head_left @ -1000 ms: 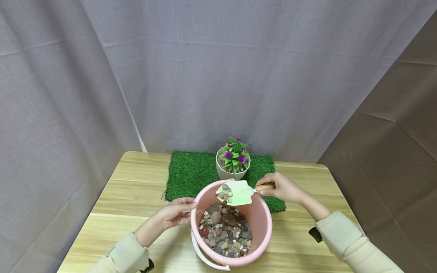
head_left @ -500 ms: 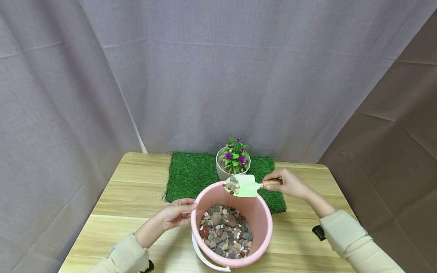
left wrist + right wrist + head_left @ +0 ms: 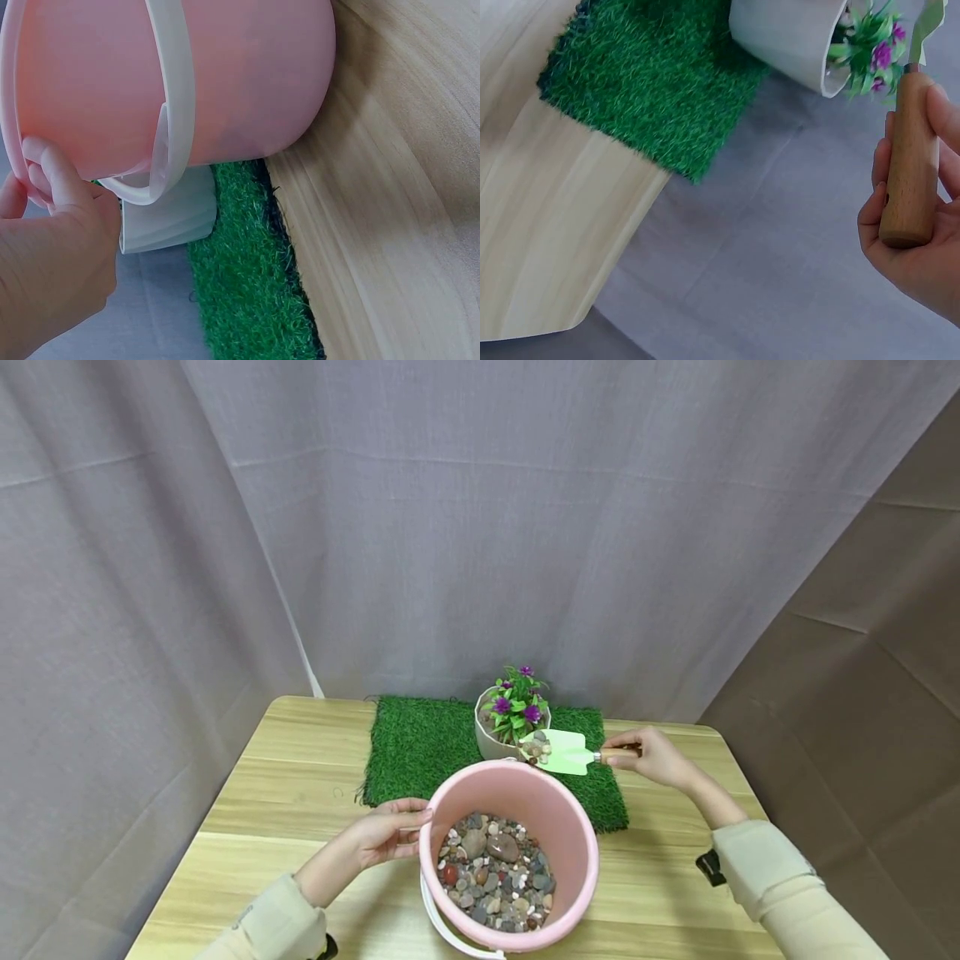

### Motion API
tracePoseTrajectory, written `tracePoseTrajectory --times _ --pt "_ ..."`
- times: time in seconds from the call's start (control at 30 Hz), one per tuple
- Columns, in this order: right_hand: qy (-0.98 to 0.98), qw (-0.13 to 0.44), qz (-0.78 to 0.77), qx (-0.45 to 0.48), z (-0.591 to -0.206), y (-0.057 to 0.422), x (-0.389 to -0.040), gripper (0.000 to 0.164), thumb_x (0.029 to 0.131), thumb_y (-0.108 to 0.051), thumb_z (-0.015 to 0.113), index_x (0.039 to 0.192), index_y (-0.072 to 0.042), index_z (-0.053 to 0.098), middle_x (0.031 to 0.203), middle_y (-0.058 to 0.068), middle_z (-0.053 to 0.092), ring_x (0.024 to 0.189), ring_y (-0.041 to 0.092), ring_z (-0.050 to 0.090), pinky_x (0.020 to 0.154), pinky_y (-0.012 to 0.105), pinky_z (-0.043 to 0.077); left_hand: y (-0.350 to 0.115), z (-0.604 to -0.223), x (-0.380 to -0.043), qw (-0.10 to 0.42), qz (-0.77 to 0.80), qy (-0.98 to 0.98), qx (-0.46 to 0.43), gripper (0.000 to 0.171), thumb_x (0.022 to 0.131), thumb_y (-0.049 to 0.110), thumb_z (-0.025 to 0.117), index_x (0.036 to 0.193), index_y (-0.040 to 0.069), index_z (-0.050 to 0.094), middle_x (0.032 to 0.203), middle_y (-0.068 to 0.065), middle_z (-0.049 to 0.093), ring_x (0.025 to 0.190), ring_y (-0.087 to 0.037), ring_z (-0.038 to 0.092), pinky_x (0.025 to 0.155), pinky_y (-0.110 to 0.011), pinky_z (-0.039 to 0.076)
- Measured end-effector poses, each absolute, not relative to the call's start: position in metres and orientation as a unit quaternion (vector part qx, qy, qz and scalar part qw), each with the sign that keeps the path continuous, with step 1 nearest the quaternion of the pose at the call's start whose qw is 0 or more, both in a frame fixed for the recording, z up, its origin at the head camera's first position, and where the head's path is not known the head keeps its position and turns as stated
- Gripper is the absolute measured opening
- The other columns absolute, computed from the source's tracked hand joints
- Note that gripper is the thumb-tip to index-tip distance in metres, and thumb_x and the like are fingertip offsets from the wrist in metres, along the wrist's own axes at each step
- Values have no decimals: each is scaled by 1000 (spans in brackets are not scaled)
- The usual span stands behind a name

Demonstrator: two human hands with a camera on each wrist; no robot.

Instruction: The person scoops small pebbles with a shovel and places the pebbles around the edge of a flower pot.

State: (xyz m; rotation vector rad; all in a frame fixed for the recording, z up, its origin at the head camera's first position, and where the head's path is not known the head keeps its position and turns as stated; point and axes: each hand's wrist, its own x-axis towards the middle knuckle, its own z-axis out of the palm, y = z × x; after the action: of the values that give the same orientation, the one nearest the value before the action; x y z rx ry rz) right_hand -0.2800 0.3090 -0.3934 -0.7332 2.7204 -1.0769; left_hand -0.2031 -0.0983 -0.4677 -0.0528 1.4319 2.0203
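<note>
My right hand [image 3: 651,758] grips the wooden handle [image 3: 913,157] of a trowel with a pale green blade [image 3: 567,753]. A small heap of pebbles [image 3: 537,749] lies at the blade's tip, which overlaps the near right rim of the white flowerpot [image 3: 491,745] in the head view. Purple flowers and green leaves [image 3: 517,706] grow from that pot. My left hand [image 3: 386,833] pinches the rim of a pink bucket [image 3: 573,835] at its left side, thumb and fingers on either side in the left wrist view. Many stones of mixed colours [image 3: 495,872] cover the bucket's bottom.
The flowerpot stands on a green turf mat [image 3: 420,743] at the back of the wooden table [image 3: 300,777]. A white bucket handle [image 3: 450,931] hangs down at the bucket's near left. Grey curtains [image 3: 480,527] rise behind the table.
My right hand has carried the trowel with its pebbles away from over the bucket, back and to the right, up to the flowerpot's edge. The left hand has stayed at the bucket's rim.
</note>
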Motion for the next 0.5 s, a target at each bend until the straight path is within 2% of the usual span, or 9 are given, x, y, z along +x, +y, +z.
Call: tracePoseTrajectory --times 0.2,0.4,0.5 --pt "910 43 -345 -224 -400 317 -289 22 84 1 66 101 14 65 93 24 69 70 -1 59 58 15 54 -99 -467 -202 330 771 544 -13 25 89 13 63 111 6 53 83 2 68 76 -5 65 73 -18 60" --pt "920 43 -332 -202 -414 321 -295 22 84 -3 67 100 12 66 93 24 69 63 0 52 51 15 47 -98 -467 -203 330 771 544 -11 28 90 12 61 115 4 52 84 2 68 76 -5 66 73 -18 60" --pt "924 45 -327 -195 -421 322 -296 25 84 -5 67 102 13 65 98 27 68 66 1 54 51 15 47 -98 -467 -203 326 771 547 -11 28 90 11 61 116 4 52 85 1 69 76 -5 66 73 -18 60"
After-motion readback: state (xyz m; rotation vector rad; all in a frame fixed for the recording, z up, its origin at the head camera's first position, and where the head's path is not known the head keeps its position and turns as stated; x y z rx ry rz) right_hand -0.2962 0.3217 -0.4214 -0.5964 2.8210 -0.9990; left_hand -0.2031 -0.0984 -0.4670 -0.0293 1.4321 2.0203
